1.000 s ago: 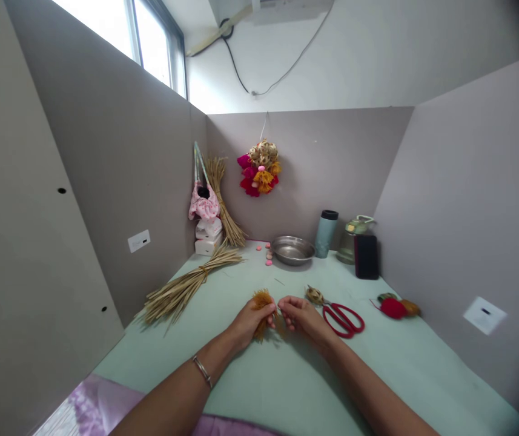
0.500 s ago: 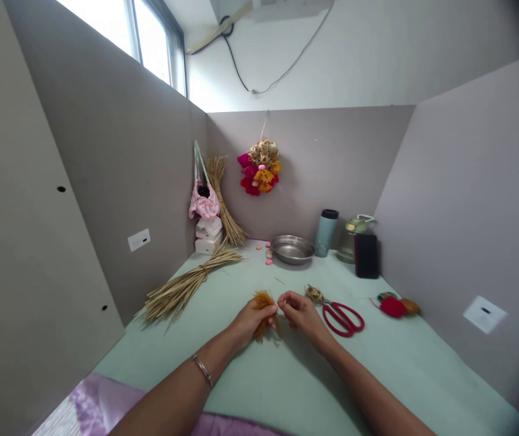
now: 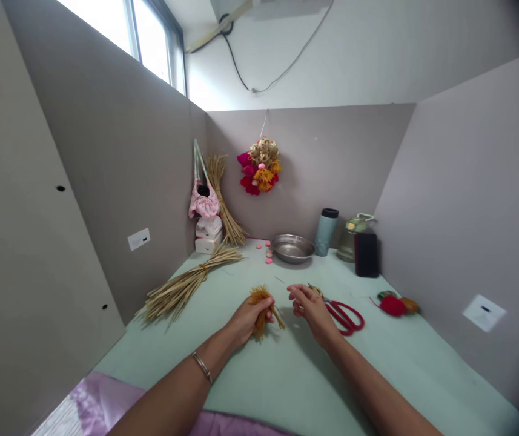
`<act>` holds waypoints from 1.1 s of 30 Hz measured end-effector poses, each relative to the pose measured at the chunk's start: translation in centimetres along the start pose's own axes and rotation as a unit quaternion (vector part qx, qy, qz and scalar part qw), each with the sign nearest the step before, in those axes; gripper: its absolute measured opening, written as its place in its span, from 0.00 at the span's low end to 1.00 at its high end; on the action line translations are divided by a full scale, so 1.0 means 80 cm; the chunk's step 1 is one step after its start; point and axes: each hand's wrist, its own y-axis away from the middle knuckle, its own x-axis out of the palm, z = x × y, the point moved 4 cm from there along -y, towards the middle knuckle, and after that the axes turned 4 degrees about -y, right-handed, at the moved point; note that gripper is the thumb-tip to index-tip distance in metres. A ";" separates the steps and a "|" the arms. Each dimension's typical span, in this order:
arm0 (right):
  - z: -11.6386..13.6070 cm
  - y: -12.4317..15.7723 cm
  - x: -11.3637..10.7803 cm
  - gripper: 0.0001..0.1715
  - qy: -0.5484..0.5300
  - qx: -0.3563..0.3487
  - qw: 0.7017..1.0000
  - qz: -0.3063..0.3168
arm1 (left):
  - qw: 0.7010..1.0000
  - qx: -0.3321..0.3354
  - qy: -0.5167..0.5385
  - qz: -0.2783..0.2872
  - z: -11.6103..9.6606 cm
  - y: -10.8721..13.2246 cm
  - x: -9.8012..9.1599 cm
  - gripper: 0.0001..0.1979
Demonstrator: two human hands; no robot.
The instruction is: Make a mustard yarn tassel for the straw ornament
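Note:
My left hand [image 3: 246, 320] is closed around a mustard-yellow yarn tassel [image 3: 259, 296], pinching it between thumb and fingers. The tassel's frayed strands fan out above the thumb and hang below the hand. A few strands stick out toward the right. My right hand [image 3: 310, 310] is held to the right of the tassel, apart from it. Its fingers are loosely bent and spread, and I see nothing between them. Just behind it lie red-handled scissors [image 3: 346, 317]. A small woven straw ball [image 3: 316, 290] near the blades is partly hidden by this hand.
A bundle of straw [image 3: 181, 293] lies at left. Farther back are a metal bowl [image 3: 292, 248], small pink pieces [image 3: 269, 261], a tumbler [image 3: 327, 232], a green jug [image 3: 346, 247] and a dark phone [image 3: 367, 255]. Red yarn [image 3: 392, 306] lies at right; a tassel decoration [image 3: 261, 166] hangs on the wall.
My right hand has moved right, away from the tassel, and its pinched fingers have loosened. My left hand has shifted slightly left, still gripping the tassel.

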 end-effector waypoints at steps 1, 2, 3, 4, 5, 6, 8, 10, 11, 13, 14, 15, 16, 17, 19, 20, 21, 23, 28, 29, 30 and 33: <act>0.001 0.002 0.001 0.21 0.008 0.001 1.000 0.007 | 1.000 0.000 0.001 -0.001 0.000 0.000 0.000 0.18; 0.003 0.004 0.004 0.21 0.017 0.002 1.000 0.020 | 1.000 0.001 0.002 -0.001 0.000 0.001 0.001 0.18; 0.004 0.007 0.007 0.21 0.027 0.003 0.999 0.038 | 1.000 0.003 0.003 -0.002 0.000 0.001 0.001 0.18; 0.006 0.010 0.012 0.21 0.037 0.004 0.997 0.061 | 1.000 0.005 0.002 -0.003 0.001 0.001 0.001 0.18; 0.007 0.014 0.017 0.21 0.044 0.006 0.995 0.088 | 1.000 0.008 0.001 -0.005 0.002 0.000 0.000 0.18; 0.007 0.017 0.022 0.20 0.050 0.008 0.992 0.117 | 1.000 0.009 -0.001 -0.006 0.003 0.000 0.000 0.18; 0.006 0.021 0.030 0.20 0.056 0.010 0.984 0.167 | 1.000 0.009 -0.008 -0.008 0.004 -0.001 -0.002 0.18; 0.004 0.021 0.032 0.22 0.055 0.008 0.981 0.187 | 1.000 0.006 -0.014 -0.010 0.005 -0.001 -0.003 0.18; 0.003 0.020 0.031 0.22 0.053 0.005 0.981 0.186 | 1.000 0.005 -0.016 -0.009 0.006 -0.001 -0.003 0.18; 0.001 0.016 0.027 0.23 0.050 -0.001 0.984 0.171 | 1.000 0.000 -0.021 -0.002 0.005 -0.001 -0.002 0.18; 0.001 0.014 0.025 0.23 0.048 -0.003 0.985 0.163 | 1.000 -0.002 -0.023 0.005 0.005 0.000 -0.001 0.18; 0.001 0.013 0.023 0.22 0.046 -0.004 0.987 0.157 | 1.000 -0.005 -0.025 0.011 0.005 0.000 0.000 0.17; 0.000 0.012 0.022 0.21 0.045 -0.002 0.987 0.153 | 0.999 -0.007 -0.027 0.017 0.005 0.001 0.001 0.17; 0.000 0.012 0.021 0.21 0.043 0.001 0.988 0.150 | 0.999 -0.008 -0.029 0.020 0.005 0.001 0.001 0.17; -0.001 0.011 0.021 0.19 0.038 0.010 0.988 0.148 | 0.999 -0.012 -0.031 0.019 0.005 0.001 0.001 0.16; -0.002 0.011 0.021 0.18 0.035 0.015 0.988 0.148 | 0.999 -0.014 -0.032 0.017 0.005 0.001 0.000 0.15; -0.003 0.011 0.020 0.17 0.031 0.018 0.989 0.146 | 0.999 -0.015 -0.033 0.014 0.005 0.001 0.000 0.15; -0.004 0.010 0.019 0.16 0.023 0.024 0.989 0.143 | 0.999 -0.016 -0.035 0.010 0.006 0.000 -0.001 0.15; -0.003 0.009 0.019 0.12 0.011 0.033 0.990 0.137 | 0.999 -0.012 -0.039 0.013 0.006 0.000 -0.002 0.14; -0.003 0.010 0.019 0.11 0.010 0.034 0.990 0.136 | 0.999 -0.012 -0.040 0.016 0.006 0.000 -0.001 0.14; -0.003 0.010 0.019 0.11 0.010 0.034 0.990 0.137 | 0.999 -0.012 -0.041 0.019 0.006 0.000 -0.001 0.14; -0.002 0.010 0.020 0.10 0.009 0.033 0.989 0.142 | 0.999 -0.011 -0.046 0.028 0.006 0.000 0.000 0.14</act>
